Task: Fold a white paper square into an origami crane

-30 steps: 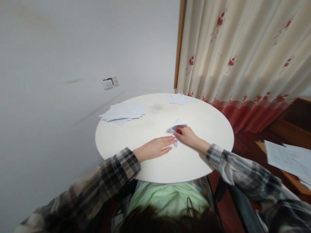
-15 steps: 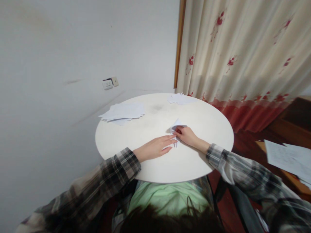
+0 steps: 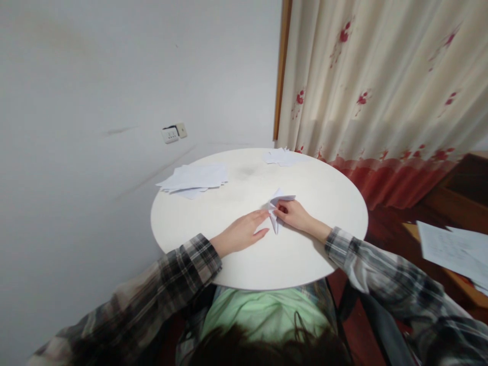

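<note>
A folded sheet of white paper (image 3: 275, 223) sits near the middle of the round white table (image 3: 244, 264), with a pointed flap standing up at its far side. My right hand (image 3: 293, 213) pinches the paper between thumb and curled fingers from the right. My left hand (image 3: 242, 233) lies low over the table with its fingers stretched out, the fingertips touching the paper's left edge and the thumb apart from them. My palms and the underside of the folds are hidden.
A stack of white sheets (image 3: 194, 177) lies at the table's far left. Smaller pieces of paper (image 3: 284, 156) lie at the far edge. Written sheets (image 3: 450, 251) rest on a wooden surface at the right. A wall and a flowered curtain (image 3: 366, 76) stand behind.
My left hand has drawn back slightly to the left, uncovering more of the folded paper. The paper's upper flap has opened a little to the right beside my right hand.
</note>
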Motion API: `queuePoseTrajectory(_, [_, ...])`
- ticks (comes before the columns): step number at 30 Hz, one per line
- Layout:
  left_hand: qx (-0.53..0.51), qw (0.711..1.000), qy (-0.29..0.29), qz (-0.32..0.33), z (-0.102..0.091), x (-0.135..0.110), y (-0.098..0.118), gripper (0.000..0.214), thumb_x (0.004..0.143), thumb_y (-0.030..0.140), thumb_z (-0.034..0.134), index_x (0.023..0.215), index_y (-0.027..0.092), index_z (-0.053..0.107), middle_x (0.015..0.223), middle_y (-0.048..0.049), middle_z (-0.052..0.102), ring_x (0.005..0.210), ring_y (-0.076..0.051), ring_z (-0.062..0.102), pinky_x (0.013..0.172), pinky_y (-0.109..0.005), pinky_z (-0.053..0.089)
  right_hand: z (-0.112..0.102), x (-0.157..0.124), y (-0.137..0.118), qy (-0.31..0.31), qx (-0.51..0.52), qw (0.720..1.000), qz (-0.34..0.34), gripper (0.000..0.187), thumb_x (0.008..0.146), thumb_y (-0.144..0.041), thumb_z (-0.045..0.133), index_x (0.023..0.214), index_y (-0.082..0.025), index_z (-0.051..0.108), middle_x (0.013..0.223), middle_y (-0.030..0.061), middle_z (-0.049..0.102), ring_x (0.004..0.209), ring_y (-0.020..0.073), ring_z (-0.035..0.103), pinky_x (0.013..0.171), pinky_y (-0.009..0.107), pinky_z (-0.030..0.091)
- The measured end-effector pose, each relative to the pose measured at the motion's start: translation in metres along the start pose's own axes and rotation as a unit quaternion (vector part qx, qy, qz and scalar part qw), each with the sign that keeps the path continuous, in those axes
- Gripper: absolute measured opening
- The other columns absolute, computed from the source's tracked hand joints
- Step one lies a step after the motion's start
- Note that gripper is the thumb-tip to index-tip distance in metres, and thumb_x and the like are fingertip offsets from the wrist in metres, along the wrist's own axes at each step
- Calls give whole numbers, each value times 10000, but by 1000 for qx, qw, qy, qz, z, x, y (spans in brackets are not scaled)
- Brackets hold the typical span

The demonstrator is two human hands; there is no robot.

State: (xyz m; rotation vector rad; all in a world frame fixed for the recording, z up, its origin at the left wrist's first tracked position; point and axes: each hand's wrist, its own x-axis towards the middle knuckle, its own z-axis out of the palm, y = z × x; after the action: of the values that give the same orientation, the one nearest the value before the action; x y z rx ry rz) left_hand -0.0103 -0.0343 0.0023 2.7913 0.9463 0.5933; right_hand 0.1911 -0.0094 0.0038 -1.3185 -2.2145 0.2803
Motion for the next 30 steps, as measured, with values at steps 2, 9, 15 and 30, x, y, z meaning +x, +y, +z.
queuePoseTrajectory(2, [15,1000,-7,-3,1,0,-2,432,862,321,430,1259,149,428,1335,-109,442,1240,-197,401,1056,-348,300,-1,0,0,-7,2,1000,-3,145,802,-227,509,713,-148,591,604,-10,550,548,95,463,549,212,334])
queuePoseTrajectory(9, [24,1000,-15,-2,2,1,-2,424,861,311,423,1241,125,446,1333,-124,440,1251,-196,388,1063,-342,287,3,3,5,-7,-10,1000,-10,149,819,-246,501,756,-152,600,649,6,590,565,103,482,566,223,343])
queuePoseTrajectory(15, [-36,999,0,-11,3,2,-5,428,833,299,470,1232,146,445,1297,-115,482,1210,-195,434,1044,-354,314,6,3,6,-12,-23,1000,2,181,837,-274,481,810,-157,617,685,19,615,585,114,509,577,229,356])
queuePoseTrajectory(30, [-23,1000,-7,19,3,3,-4,382,844,209,416,1218,171,482,1299,-72,488,1221,-164,417,1057,-327,298,6,5,5,-19,-34,999,20,206,849,-281,452,807,-169,620,737,28,638,626,128,529,598,234,349])
